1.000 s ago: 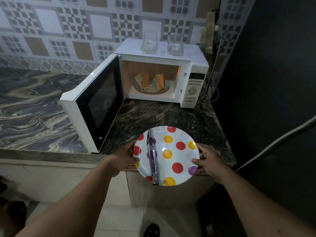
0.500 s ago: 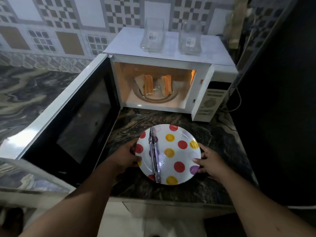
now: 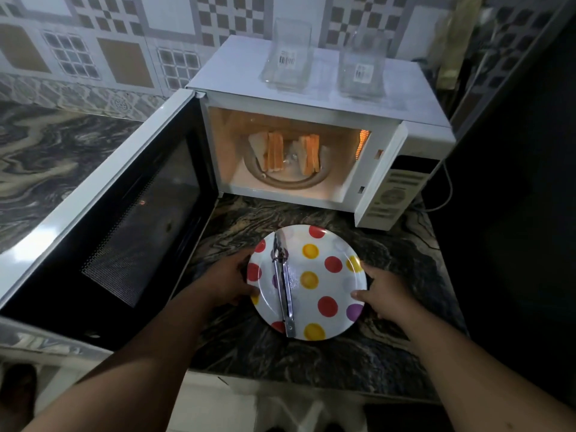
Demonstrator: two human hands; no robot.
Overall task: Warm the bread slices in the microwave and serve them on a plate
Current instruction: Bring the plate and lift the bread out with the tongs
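Note:
A white plate [image 3: 330, 282] with red, yellow and purple dots rests on the dark marbled counter [image 3: 405, 254] in front of the white microwave [image 3: 311, 101]. Metal tongs [image 3: 284, 291] lie shut across the plate's left half. My left hand [image 3: 226, 283] grips the plate's left rim and my right hand [image 3: 385, 296] holds its right rim. The microwave door [image 3: 118, 219] stands wide open to the left. Inside the lit cavity, two stacks of bread slices [image 3: 274, 151] [image 3: 310, 154] stand on edge on the turntable [image 3: 290, 180].
Two clear glass containers [image 3: 288, 57] [image 3: 363, 70] stand on top of the microwave. A white cord [image 3: 445, 188] hangs at its right side. A dark wall [image 3: 514, 182] closes off the right. The counter's front edge runs just below the plate.
The plate has been moved from the counter's front edge inward, toward the microwave, with both hands on its rims. The view has come closer to the microwave.

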